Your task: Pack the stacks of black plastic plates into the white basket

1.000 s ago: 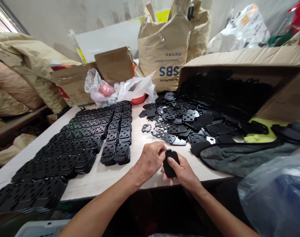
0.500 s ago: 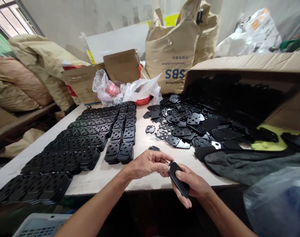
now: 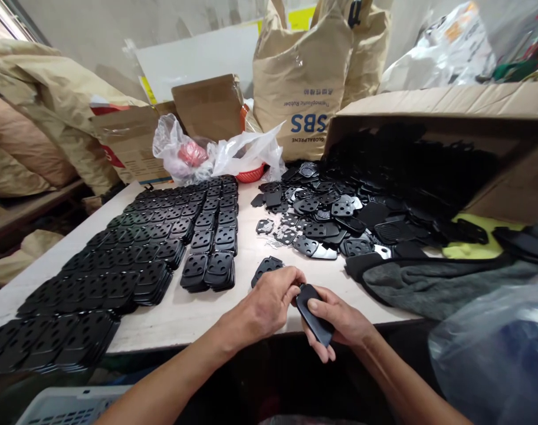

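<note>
Your right hand (image 3: pixel 337 319) grips a black moulded pad (image 3: pixel 314 316), left hand (image 3: pixel 264 304) pinching its end; a loose grip could drop it onto the counter (image 3: pixel 171 330).

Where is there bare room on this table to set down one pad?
A free strip of the white table runs between the stacked black pads and the loose pads. Another lies along the front edge, below the stacks and left of your left hand. The right side is crowded: pads spill from the tipped cardboard box.

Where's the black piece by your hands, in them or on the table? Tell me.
In hand: the right hand grips the black piece above the table, and the left hand's fingers touch its top end.
</note>
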Demonstrator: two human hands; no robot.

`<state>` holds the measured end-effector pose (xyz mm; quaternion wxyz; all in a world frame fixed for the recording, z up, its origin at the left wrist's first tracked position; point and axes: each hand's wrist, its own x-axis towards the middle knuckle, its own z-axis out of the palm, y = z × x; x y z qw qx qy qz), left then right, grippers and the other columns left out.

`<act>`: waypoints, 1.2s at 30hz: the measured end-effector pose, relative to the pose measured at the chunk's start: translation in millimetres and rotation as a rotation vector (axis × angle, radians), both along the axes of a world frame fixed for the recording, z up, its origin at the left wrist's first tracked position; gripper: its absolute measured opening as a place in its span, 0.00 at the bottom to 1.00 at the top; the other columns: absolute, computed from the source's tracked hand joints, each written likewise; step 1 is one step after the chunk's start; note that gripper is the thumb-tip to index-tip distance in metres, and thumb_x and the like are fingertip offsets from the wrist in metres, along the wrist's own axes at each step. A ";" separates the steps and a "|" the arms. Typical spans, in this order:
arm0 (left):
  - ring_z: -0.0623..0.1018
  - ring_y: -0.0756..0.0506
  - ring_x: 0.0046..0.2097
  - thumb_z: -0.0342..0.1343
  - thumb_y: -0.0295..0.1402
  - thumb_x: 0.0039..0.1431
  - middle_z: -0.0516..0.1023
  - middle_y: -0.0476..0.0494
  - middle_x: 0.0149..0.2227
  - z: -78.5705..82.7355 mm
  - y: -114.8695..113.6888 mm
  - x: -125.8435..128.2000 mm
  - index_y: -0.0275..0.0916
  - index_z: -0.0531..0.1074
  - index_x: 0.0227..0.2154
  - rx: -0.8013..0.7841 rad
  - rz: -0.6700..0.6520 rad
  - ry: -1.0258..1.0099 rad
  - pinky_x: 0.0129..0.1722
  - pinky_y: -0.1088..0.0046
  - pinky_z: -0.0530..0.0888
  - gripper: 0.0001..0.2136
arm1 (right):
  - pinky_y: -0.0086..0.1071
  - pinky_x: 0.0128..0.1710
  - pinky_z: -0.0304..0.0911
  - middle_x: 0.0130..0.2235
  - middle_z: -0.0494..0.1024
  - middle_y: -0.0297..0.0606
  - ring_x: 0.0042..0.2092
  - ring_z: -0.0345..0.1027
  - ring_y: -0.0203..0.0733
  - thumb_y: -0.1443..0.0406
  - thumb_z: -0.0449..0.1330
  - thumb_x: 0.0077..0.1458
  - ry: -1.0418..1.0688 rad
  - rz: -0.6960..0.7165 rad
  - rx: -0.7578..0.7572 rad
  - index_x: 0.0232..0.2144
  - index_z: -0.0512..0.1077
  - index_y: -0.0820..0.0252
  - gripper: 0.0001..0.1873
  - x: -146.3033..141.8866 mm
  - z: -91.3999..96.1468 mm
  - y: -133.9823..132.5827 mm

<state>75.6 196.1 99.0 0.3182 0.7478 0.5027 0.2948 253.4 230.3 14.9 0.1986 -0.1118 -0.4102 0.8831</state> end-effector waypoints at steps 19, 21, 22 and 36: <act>0.73 0.47 0.45 0.44 0.26 0.67 0.69 0.43 0.49 -43.2 108.0 19.0 0.42 0.70 0.49 0.265 -0.029 0.807 0.43 0.73 0.73 0.13 | 0.21 0.15 0.63 0.23 0.78 0.32 0.20 0.69 0.31 0.53 0.78 0.31 0.029 -0.902 -0.369 0.30 0.69 0.61 0.29 -19.8 13.0 10.9; 0.74 0.47 0.44 0.44 0.25 0.67 0.70 0.42 0.48 -45.4 108.3 19.9 0.41 0.69 0.50 0.283 -0.046 0.837 0.41 0.73 0.73 0.14 | 0.21 0.15 0.62 0.23 0.78 0.32 0.20 0.68 0.32 0.53 0.77 0.32 0.033 -0.896 -0.361 0.30 0.68 0.60 0.28 -20.1 13.7 11.2; 0.74 0.46 0.43 0.44 0.25 0.67 0.70 0.42 0.48 -45.7 108.6 20.5 0.40 0.69 0.50 0.285 -0.048 0.852 0.40 0.73 0.73 0.14 | 0.21 0.15 0.62 0.23 0.78 0.31 0.20 0.68 0.32 0.53 0.77 0.32 0.034 -0.888 -0.354 0.29 0.68 0.60 0.28 -20.2 14.3 11.2; 0.76 0.47 0.53 0.45 0.18 0.63 0.78 0.39 0.48 -20.8 77.2 7.7 0.36 0.72 0.47 0.653 0.182 0.211 0.55 0.67 0.73 0.16 | 0.25 0.18 0.68 0.27 0.79 0.37 0.25 0.73 0.37 0.42 0.67 0.44 -0.012 -0.832 -0.290 0.35 0.72 0.61 0.30 -19.4 8.5 10.7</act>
